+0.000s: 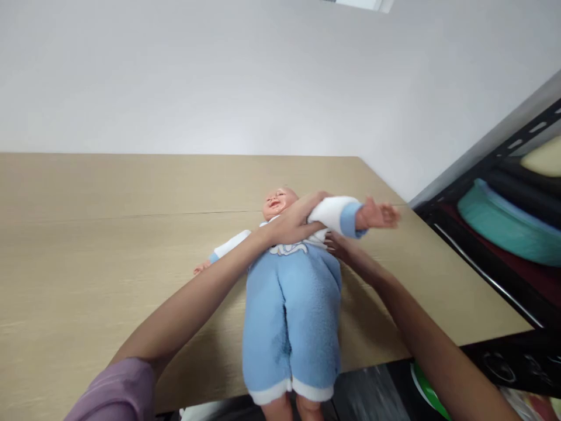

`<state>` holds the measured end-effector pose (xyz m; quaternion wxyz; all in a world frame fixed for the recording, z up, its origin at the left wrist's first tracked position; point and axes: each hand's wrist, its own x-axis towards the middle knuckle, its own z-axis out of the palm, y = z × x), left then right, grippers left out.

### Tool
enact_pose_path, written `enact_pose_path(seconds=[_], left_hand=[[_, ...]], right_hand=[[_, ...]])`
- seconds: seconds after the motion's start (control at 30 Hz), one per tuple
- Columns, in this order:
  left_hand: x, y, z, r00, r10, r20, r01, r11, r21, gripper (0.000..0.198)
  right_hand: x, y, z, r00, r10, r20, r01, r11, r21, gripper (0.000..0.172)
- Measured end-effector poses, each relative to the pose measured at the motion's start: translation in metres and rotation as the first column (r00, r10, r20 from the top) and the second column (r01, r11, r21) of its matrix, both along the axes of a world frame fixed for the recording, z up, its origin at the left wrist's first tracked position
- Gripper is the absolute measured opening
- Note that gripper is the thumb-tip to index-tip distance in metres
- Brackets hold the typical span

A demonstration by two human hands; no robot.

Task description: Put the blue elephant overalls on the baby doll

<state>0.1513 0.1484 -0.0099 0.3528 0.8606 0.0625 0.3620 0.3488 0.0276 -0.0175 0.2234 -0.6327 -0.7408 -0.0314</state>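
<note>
A baby doll (291, 304) in light blue fuzzy trousers and a white top with blue cuffs lies on its back on the wooden table (109, 257). Its lower legs reach past the table's front edge. My left hand (294, 221) crosses the doll's chest, with its fingers wrapped round the upper part of the white sleeve (333, 211) on the right. That doll arm sticks out sideways. Under it, my right hand (339, 245) is closed at the doll's side, its fingertips at the shirt; part of this hand is hidden.
A grey-white wall (219, 76) rises behind the table. On the right stands a black metal rack (464, 251) holding a teal curved item (508, 225) and a cream item (546, 156). Below the front edge a green and white round object (427, 389) shows partly.
</note>
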Motion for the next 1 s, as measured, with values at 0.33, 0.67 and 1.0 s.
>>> enact_pose_path(seconds=[0.33,0.67,1.0], left_hand=[[-0.059,-0.011,-0.020,0.714,0.529,0.458,-0.241,0.801,-0.549,0.036],[-0.101,-0.037,-0.023,0.642,0.599,0.479,-0.139,0.705,-0.695,0.036],[-0.112,-0.058,-0.027,0.522,0.644,0.559,0.043,0.635,-0.771,0.028]], right_hand=[[-0.082,-0.023,-0.050,0.311,-0.061,-0.949,-0.214,0.968,-0.132,0.047],[-0.119,-0.021,-0.015,0.296,0.204,-0.933,-0.208,0.967,0.146,0.023],[-0.133,-0.033,-0.022,0.350,0.265,-0.898,-0.448,0.890,0.088,0.059]])
